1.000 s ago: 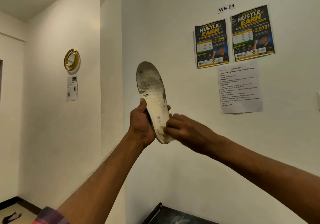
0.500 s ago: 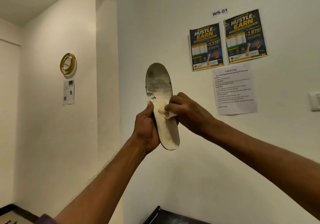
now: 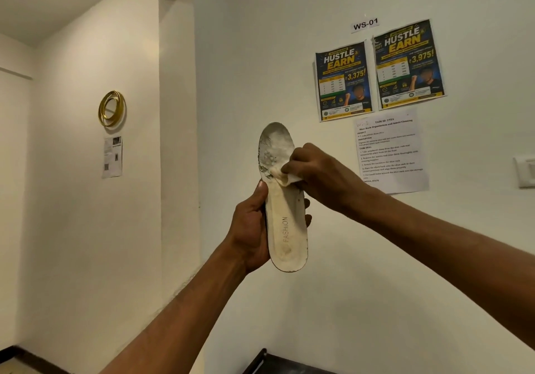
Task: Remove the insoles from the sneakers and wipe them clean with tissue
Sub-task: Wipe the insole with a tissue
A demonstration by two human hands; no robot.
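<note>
Cream foam: my insole is out of its sneaker and stands upright in the air, heel end down, toe end up, printed face turned toward me so I can see what I am cleaning.
Landmark: I take the insole as the reference for everything else.
Left hand: wrapped around the insole's lower half from its left edge, thumb lying along that edge and fingertips showing past the right edge; I judge this clamp keeps the soft foam from bending under the wipe.
Right hand: curled, fingers pinching the tissue and pressing it against the insole just above the middle, reaching in from the insole's right.
Tissue: a small crumpled wad, touching the foam right at the lower border of the grey, worn patch.
Dirt: the toe third above the tissue looks grey and flaky; the heel half below looks pale with faint yellow marks.
Stage, as I judge it: mid-wipe, with the dirtiest part above the tissue still needing work.
Sneakers: not in view.
Posters: on the wall behind, up and to the right of the insole, well apart.
</note>
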